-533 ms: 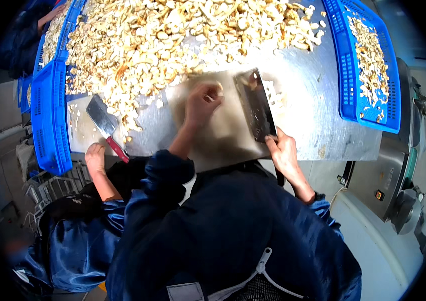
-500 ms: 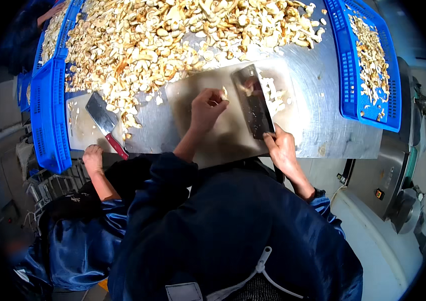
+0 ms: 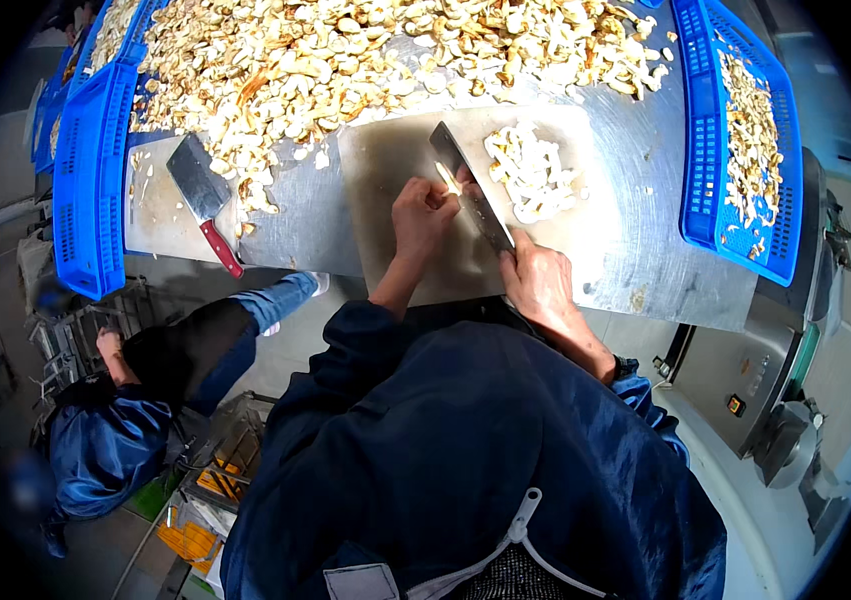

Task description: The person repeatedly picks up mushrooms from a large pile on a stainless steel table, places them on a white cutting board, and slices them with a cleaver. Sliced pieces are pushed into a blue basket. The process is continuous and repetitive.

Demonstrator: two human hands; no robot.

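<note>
My left hand pinches a pale mushroom piece over the cutting board. My right hand grips a cleaver by its handle end. The blade stands tilted on edge, close beside the left fingertips and the piece. Its cutting edge is partly hidden. To the right of the blade lies a loose heap of cut white mushroom pieces on the board. Beyond the board spreads a large pile of yellowish-white mushrooms on the metal table.
A second cleaver with a red handle rests on another board at the left. Blue baskets stand at the left and right; the right one holds mushroom pieces. A co-worker is at the lower left, away from the table.
The cleaver has swung left off the cut pieces toward my left hand, its blade now more upright. The co-worker has moved back from the table, further left.
</note>
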